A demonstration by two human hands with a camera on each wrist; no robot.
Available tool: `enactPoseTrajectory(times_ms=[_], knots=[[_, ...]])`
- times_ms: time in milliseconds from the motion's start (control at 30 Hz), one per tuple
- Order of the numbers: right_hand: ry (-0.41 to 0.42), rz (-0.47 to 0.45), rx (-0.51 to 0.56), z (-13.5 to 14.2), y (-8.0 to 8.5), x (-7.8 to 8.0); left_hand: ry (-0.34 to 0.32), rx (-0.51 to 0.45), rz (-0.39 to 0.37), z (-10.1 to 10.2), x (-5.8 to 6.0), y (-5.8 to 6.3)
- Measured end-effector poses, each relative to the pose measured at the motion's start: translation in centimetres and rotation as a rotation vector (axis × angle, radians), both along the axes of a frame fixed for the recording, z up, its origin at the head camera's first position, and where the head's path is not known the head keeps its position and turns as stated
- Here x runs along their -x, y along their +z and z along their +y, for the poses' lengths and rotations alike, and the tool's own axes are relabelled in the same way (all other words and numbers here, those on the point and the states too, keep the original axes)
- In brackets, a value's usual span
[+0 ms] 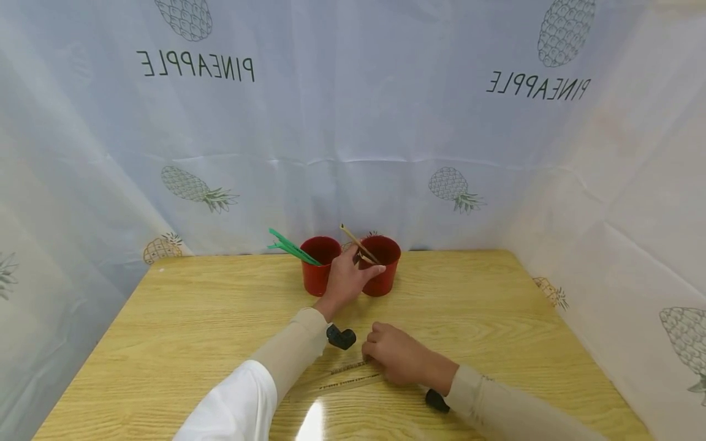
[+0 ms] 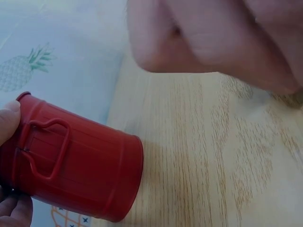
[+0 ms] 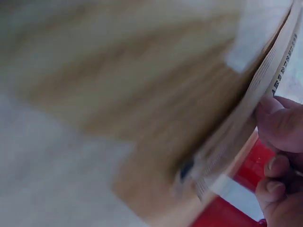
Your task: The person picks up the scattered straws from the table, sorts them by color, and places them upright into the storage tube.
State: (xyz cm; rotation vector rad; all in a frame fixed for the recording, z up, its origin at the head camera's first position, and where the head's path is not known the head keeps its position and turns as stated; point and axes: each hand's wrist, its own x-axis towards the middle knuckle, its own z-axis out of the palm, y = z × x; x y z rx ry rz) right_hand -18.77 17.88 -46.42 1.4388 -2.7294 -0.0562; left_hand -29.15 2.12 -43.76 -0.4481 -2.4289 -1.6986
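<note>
My left hand (image 1: 347,272) is at the right red bucket (image 1: 388,275), thumb on its near side and fingers at the rim. In the left wrist view that bucket (image 2: 90,161) has a wire handle, with my thumb and fingers on opposite sides near its rim. A thin yellowish stick (image 1: 355,240) leans out of it. My right hand (image 1: 397,355), low over the table, pinches a clear strip with black print (image 1: 350,383); a second one lies alongside. The right wrist view shows my thumb (image 3: 281,125) against the translucent strip (image 3: 253,94).
A second red bucket (image 1: 315,278) stands to the left, holding green strips (image 1: 292,247). Both buckets are near the back edge of the wooden table (image 1: 193,324). A white cloth printed with pineapples (image 1: 331,122) hangs behind. Dark devices (image 1: 341,337) sit by my wrists.
</note>
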Motion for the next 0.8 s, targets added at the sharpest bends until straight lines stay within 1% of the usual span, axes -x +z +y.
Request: enactPoseTrajectory(times_ms=[67,133,200,267,500,633,667,800], knots=[[0.037,0.094,-0.132,0.2,0.3,-0.1,0.000,0.000,-0.002,0.0,0.0,0.0],[0.073,0.179,-0.221,0.5,0.5,-0.2,0.000,0.000,-0.001,0.0,0.1,0.0],[0.087,0.236,-0.253,1.0,0.5,-0.1,0.005,0.001,-0.002,0.1,0.1,0.0],[0.090,0.283,-0.258,1.7,0.4,0.0,0.007,0.003,-0.001,0.1,0.1,0.0],[0.050,0.381,-0.136,4.6,0.3,0.7,0.006,0.005,-0.006,0.1,0.2,-0.1],[0.059,0.425,-0.050,6.2,0.5,1.3,0.009,0.002,-0.015,0.1,0.1,-0.1],[0.064,0.423,-0.021,6.6,0.7,1.6,0.010,0.003,-0.018,0.1,0.1,-0.1],[0.054,0.370,0.128,7.9,1.4,2.3,0.009,0.003,-0.023,0.1,0.1,0.0]])
